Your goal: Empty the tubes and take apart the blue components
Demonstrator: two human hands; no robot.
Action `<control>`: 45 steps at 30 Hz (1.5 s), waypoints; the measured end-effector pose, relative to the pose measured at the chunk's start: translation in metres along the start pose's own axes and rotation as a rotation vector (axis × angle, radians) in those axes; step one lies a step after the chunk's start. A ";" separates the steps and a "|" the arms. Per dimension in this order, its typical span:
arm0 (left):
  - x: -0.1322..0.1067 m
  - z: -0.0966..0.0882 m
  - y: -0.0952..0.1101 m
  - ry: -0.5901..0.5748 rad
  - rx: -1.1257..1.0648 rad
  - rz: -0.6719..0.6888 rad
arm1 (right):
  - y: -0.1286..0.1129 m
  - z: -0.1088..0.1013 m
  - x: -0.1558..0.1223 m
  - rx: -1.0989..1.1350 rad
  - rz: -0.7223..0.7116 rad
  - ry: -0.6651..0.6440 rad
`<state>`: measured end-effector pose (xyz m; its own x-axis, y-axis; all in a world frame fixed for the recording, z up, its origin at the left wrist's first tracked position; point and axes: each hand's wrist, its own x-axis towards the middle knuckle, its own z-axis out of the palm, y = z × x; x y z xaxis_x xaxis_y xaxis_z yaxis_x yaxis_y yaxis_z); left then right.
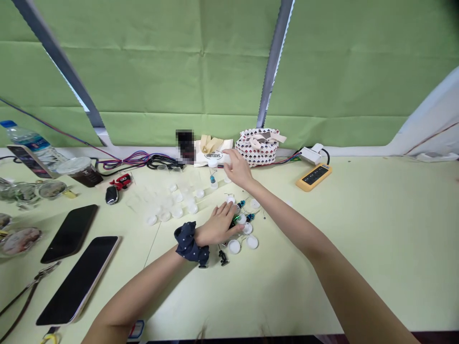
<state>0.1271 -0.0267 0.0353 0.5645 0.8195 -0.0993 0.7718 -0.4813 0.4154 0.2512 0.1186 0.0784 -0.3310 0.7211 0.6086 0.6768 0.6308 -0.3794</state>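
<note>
- Two phones (77, 279) lie flat at the near left, screens dark. They sit well apart from the hands, probably to keep the middle of the tabletop (358, 239) free.
- The left hand (218, 224), a dark scrunchie (188, 243) on its wrist, rests palm down with its fingers bent over a cluster of small pieces. It seems to steady them so they do not roll. I cannot tell whether it grips any of them.
- Around that hand lie white caps (234, 246), laid flat, with teal-topped bits just beyond the fingertips and a small black piece (223, 258) near the wrist. All of them are within easy reach.
- Further left, clear lids (172, 205) are spread singly rather than stacked, so each one shows.
- A car key (112, 194) and a red toy (122, 181) sit beyond the phones, off to the side.
- The right hand (238, 169) stretches past the cluster with its fingers loosely extended toward a white round piece (214, 162) just beside the cloth pouch (211, 150). It is not clear whether the hand holds the piece or only touches it.
- A small vial (213, 181) stands upright just below that piece, near the right hand.
- Along the back edge are a patterned pouch (258, 145), a yellow power strip (313, 177), a bundle of cables (139, 159) and a water bottle (32, 143). They are pushed to the wall.
</note>
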 end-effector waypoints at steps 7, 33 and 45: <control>-0.001 -0.002 -0.004 0.289 -0.005 -0.007 | -0.033 0.007 0.019 -0.085 -0.099 -0.348; -0.012 -0.049 0.008 0.167 -0.912 -0.083 | 0.039 -0.080 -0.158 0.737 0.483 -0.179; -0.022 -0.065 -0.002 0.375 -0.243 0.096 | -0.010 -0.070 -0.140 0.902 0.449 -0.152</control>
<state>0.0941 -0.0236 0.0959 0.4510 0.8521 0.2655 0.6050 -0.5106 0.6110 0.3369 -0.0089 0.0453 -0.2912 0.9335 0.2091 0.0316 0.2278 -0.9732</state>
